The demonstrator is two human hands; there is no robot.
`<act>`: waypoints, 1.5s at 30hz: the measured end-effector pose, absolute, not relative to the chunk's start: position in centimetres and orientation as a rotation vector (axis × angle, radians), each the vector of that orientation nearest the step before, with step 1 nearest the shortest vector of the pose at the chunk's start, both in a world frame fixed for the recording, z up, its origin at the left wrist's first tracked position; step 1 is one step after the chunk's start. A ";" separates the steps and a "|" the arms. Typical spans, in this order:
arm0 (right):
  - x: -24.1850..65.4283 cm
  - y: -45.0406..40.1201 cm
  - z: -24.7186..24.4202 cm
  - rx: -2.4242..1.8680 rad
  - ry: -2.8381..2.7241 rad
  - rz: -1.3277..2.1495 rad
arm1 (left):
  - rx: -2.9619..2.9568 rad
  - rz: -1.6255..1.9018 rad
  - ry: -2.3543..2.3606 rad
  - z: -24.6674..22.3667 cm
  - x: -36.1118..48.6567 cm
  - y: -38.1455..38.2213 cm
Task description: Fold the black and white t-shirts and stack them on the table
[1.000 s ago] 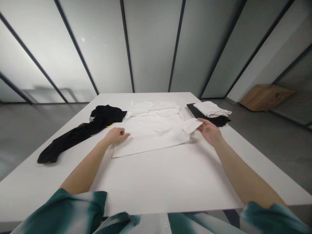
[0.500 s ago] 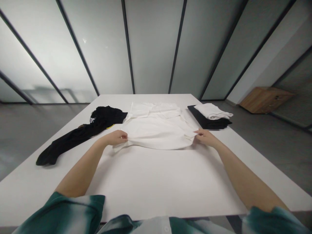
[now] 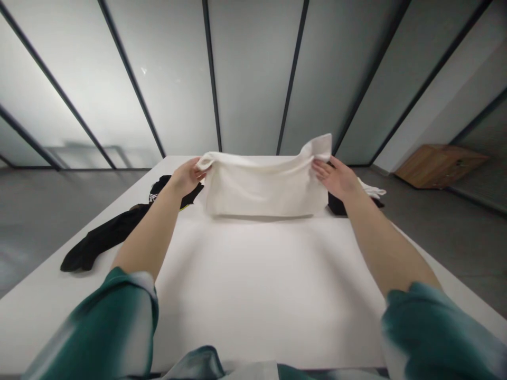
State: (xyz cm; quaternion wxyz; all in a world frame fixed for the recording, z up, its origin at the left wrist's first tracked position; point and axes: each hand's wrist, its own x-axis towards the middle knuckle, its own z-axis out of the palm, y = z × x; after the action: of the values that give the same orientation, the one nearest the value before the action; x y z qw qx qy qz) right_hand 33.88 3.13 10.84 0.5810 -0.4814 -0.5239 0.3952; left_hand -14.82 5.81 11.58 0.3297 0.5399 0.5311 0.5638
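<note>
A white garment (image 3: 261, 190) is stretched between my two hands, its upper edge raised above the far part of the white table and its front hanging as a broad panel. My left hand (image 3: 189, 177) grips the rolled upper left corner. At the upper right, my right hand (image 3: 336, 177) pinches the cloth, and a loose flap stands up above the fingers. Whatever part of the garment lies behind the raised panel is hidden.
Black clothing (image 3: 109, 229) with a white mark and yellow edge lies at the left of the table (image 3: 257, 295). Beyond my right forearm are folded white cloth (image 3: 372, 190) and black cloth (image 3: 336, 205). A wooden cabinet (image 3: 438, 164) stands on the floor at right.
Both hands have moved up and away from me, lifting the garment's near edge off the table. My right hand and forearm now partly cover the folded stack.
</note>
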 end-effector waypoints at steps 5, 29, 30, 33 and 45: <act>32.1 5.8 5.5 -1.302 -1.102 0.905 | 1.256 1.379 1.534 6.9 -13.6 7.6; 34.5 1.0 -2.0 -1.303 -0.970 0.694 | 1.286 1.413 1.739 -0.1 -15.0 4.9; 34.9 0.9 -1.9 -1.327 -0.972 0.687 | 1.312 1.397 1.751 0.2 -15.4 4.7; 36.5 0.4 -1.3 -1.530 -1.058 0.642 | 1.438 1.329 1.835 0.8 -16.5 3.9; 39.3 -5.8 2.5 -2.010 -1.689 1.009 | 1.679 0.732 1.753 2.7 -19.6 -0.3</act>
State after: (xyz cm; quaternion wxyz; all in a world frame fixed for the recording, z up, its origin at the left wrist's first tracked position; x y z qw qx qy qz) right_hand 39.34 -5.83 2.51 0.1639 -0.7050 -0.5924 0.3539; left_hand -19.64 -0.28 2.73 0.2985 0.6319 0.6600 0.2757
